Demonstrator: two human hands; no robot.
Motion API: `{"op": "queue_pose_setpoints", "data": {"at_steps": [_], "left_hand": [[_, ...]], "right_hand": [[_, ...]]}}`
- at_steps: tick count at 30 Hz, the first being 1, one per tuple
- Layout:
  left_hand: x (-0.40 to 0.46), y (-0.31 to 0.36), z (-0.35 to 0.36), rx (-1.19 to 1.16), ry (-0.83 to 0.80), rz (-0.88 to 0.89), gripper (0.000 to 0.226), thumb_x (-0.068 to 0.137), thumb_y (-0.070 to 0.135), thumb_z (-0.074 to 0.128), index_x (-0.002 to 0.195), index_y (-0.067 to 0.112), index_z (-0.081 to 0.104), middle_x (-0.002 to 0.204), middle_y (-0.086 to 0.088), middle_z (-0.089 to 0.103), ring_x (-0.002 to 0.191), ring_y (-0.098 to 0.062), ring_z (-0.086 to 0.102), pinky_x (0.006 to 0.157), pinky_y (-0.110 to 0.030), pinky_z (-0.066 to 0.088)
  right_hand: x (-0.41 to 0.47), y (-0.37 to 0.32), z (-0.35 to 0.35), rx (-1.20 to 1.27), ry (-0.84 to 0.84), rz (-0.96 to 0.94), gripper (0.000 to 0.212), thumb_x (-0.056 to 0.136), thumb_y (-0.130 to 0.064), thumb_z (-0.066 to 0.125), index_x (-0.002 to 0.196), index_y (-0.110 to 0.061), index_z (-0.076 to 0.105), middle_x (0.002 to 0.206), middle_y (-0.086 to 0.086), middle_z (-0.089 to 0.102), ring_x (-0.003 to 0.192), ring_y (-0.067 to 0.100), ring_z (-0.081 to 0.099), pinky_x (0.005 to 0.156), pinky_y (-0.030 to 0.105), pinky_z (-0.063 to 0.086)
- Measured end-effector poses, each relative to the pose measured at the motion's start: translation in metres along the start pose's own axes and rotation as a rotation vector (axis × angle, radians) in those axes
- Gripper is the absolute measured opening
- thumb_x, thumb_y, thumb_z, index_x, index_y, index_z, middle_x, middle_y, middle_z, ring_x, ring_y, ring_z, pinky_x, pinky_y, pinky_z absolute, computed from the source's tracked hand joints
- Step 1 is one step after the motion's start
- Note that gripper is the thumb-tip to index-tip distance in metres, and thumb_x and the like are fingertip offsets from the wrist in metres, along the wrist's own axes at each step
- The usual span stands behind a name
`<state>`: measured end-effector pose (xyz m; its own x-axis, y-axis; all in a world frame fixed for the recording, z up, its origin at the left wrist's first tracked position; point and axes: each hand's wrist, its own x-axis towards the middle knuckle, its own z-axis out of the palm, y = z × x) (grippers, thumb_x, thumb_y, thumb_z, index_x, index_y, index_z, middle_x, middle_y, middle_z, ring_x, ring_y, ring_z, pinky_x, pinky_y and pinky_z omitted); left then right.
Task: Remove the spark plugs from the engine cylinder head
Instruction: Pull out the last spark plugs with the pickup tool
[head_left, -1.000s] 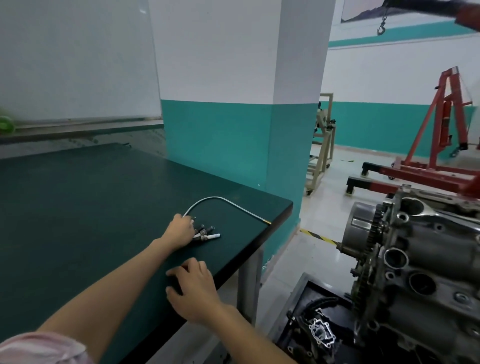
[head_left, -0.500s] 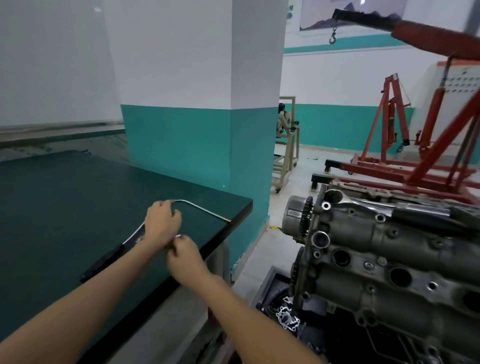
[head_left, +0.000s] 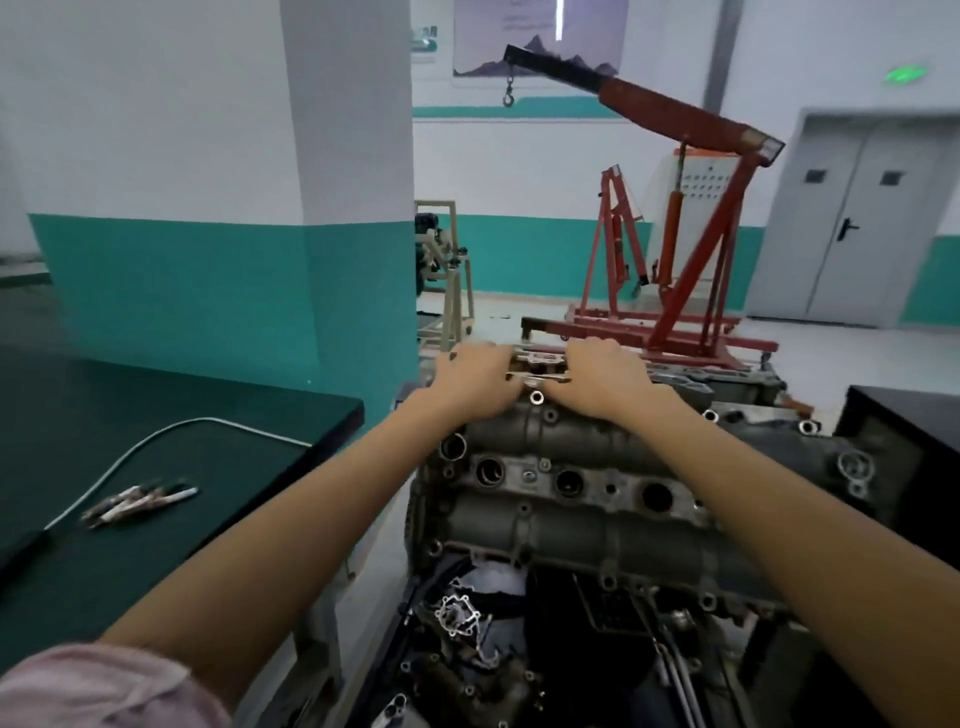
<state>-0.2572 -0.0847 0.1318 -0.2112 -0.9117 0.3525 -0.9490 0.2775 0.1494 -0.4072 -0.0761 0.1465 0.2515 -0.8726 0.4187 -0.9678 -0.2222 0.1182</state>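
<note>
— Spark plugs lie bunched on the green worktop, beside the bent tool; the head's wells look empty.

— Risk now?

— Both hands, left hand and right hand, rest on metal pieces atop the cylinder head; fingers curl over them, grip unclear. Those could slide off.

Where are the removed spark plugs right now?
In the head view the spark plugs lie in a small cluster on the green table at left, beside the bent tool, well left of the cylinder head and away from both hands.
</note>
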Motion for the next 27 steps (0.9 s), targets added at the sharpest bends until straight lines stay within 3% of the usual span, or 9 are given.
{"op": "queue_pose_setpoints", "data": {"at_steps": [3, 8, 10, 14, 19, 23, 25, 27], "left_hand": [[0.005, 0.011, 0.013, 0.149, -0.055, -0.029, 0.035, 0.093, 0.032, 0.043, 0.124, 0.019, 0.051, 0.134, -0.01, 0.045, 0.13, -0.031, 0.029, 0.103, -0.056, 0.021], [0.009, 0.008, 0.012, 0.162, 0.033, 0.027, 0.026, 0.093, 0.035, 0.048, 0.116, 0.029, 0.058, 0.123, -0.002, 0.055, 0.123, -0.027, 0.036, 0.105, -0.052, 0.019], [0.01, 0.007, 0.01, 0.211, 0.083, 0.059, 0.025, 0.092, 0.036, 0.052, 0.114, 0.029, 0.059, 0.121, -0.001, 0.056, 0.121, -0.025, 0.039, 0.105, -0.05, 0.018], [0.011, 0.005, 0.016, 0.224, 0.192, 0.164, 0.027, 0.09, 0.031, 0.053, 0.115, 0.023, 0.056, 0.12, -0.001, 0.056, 0.119, -0.022, 0.045, 0.104, -0.039, 0.021], [0.001, 0.006, 0.025, 0.153, 0.485, 0.19, 0.035, 0.085, 0.034, 0.062, 0.112, 0.012, 0.055, 0.113, -0.008, 0.054, 0.109, -0.028, 0.047, 0.096, -0.035, 0.029], [-0.013, 0.012, 0.024, -0.31, 0.755, 0.13, 0.043, 0.077, 0.008, 0.073, 0.109, -0.007, 0.049, 0.116, -0.027, 0.041, 0.11, -0.034, 0.041, 0.099, -0.033, 0.033], [-0.014, 0.017, 0.02, -0.472, 0.824, 0.036, 0.046, 0.078, 0.008, 0.073, 0.108, -0.011, 0.044, 0.115, -0.029, 0.036, 0.107, -0.029, 0.037, 0.097, -0.022, 0.027], [-0.013, 0.021, 0.014, -0.573, 0.81, -0.033, 0.047, 0.08, 0.016, 0.072, 0.107, -0.011, 0.043, 0.11, -0.024, 0.038, 0.099, -0.026, 0.038, 0.091, -0.021, 0.029]], "right_hand": [[0.003, 0.02, 0.006, -0.027, -0.191, -0.015, 0.057, 0.084, -0.063, 0.042, 0.109, -0.013, 0.058, 0.115, 0.011, 0.059, 0.103, 0.028, 0.055, 0.081, 0.035, 0.042], [0.024, 0.023, -0.004, 0.092, -0.475, -0.075, 0.048, 0.081, -0.048, 0.055, 0.113, -0.011, 0.051, 0.117, 0.008, 0.056, 0.101, 0.027, 0.053, 0.09, 0.04, 0.044], [0.027, 0.021, -0.004, 0.078, -0.46, -0.137, 0.037, 0.081, -0.042, 0.058, 0.104, -0.013, 0.05, 0.108, 0.007, 0.056, 0.095, 0.025, 0.054, 0.086, 0.038, 0.046], [0.022, 0.017, -0.007, -0.037, -0.335, -0.242, 0.024, 0.084, -0.035, 0.057, 0.08, -0.016, 0.043, 0.078, -0.001, 0.048, 0.068, 0.016, 0.046, 0.061, 0.029, 0.039], [0.015, 0.026, -0.014, -0.046, -0.173, -0.251, 0.026, 0.083, -0.038, 0.055, 0.088, -0.013, 0.049, 0.081, 0.001, 0.049, 0.075, 0.02, 0.049, 0.058, 0.029, 0.037], [0.009, 0.04, -0.019, 0.231, -0.169, -0.154, 0.032, 0.082, -0.038, 0.054, 0.079, -0.006, 0.055, 0.072, 0.006, 0.055, 0.067, 0.023, 0.053, 0.059, 0.033, 0.042], [0.004, 0.041, -0.021, 0.402, -0.157, -0.104, 0.034, 0.083, -0.037, 0.054, 0.065, -0.008, 0.051, 0.061, 0.005, 0.049, 0.058, 0.02, 0.046, 0.055, 0.031, 0.036], [-0.002, 0.039, -0.026, 0.596, -0.159, -0.045, 0.032, 0.083, -0.036, 0.053, 0.063, -0.011, 0.053, 0.059, 0.002, 0.051, 0.055, 0.016, 0.046, 0.056, 0.03, 0.036]]}}
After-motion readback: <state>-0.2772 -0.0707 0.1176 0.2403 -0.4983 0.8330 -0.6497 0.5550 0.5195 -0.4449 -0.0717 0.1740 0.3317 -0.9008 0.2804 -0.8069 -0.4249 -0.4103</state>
